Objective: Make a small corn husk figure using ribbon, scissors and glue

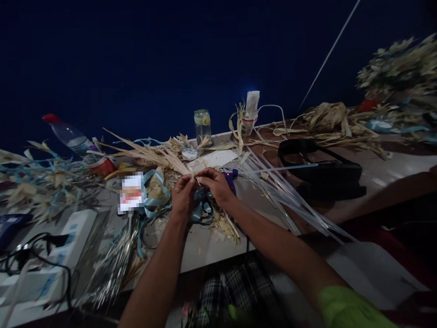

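Both hands meet at the middle of the table, fingertips almost touching. My left hand (183,195) pinches the base of a pale dried husk piece (176,161), which fans up and to the left. Beside it, my right hand (217,184) has thumb and fingers closed on the same base. Under and behind the right hand lies a blue glue gun (230,178), partly hidden. Light-blue ribbon (157,211) loops to the left of my left hand, and more ribbon lies just below the hands among husk scraps (224,225).
Clear glue sticks (284,193) and a black strap-like item (321,172) lie to the right. Behind stand a lidded bottle (203,127) and a cup (248,125). Power strips (69,253), silvery wires (116,261) and a red-capped bottle (69,135) are at left. Husk flowers (403,64) stand far right.
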`<state>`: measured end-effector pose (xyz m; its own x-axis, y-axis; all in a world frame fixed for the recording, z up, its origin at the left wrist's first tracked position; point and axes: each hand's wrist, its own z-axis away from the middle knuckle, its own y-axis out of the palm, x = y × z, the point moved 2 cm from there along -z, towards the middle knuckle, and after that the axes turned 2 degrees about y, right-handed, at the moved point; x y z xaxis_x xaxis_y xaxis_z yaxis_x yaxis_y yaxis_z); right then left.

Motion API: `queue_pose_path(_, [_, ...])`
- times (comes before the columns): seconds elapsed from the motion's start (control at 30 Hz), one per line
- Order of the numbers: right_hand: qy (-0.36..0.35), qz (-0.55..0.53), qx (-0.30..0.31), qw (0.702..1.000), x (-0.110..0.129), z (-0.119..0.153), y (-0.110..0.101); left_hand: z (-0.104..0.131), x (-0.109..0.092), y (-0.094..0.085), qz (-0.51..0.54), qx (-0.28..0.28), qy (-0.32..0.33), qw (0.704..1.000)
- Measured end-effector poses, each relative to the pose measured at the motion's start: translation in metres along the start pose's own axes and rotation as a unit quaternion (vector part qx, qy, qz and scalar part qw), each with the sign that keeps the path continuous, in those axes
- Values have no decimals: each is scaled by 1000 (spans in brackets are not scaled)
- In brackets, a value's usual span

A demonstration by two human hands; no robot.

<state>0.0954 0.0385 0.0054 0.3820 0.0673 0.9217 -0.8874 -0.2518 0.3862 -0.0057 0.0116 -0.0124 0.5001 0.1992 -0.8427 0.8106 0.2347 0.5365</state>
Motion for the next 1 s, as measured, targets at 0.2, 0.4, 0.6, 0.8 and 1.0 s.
queue_pose_path(0.2, [-23,17,0,1000,-2,-2,-2,1,2,2,26,12,-36,999])
queue_pose_path(0.4, [-95,107,17,990,-6,-6,-7,2,1,6,29,13,-49,998])
queue_pose_path(0.6, [-51,69,-5,996,-3,-5,-6,4,1,6,25,42,-76,996])
queue_pose_path(0.8, [1,19,-10,1000,-1,-4,-6,4,4,2,20,62,-88,994])
queue_pose_path(1.0, [20,-1,-1,1000,-2,-4,-5,6,3,6,48,60,-99,992])
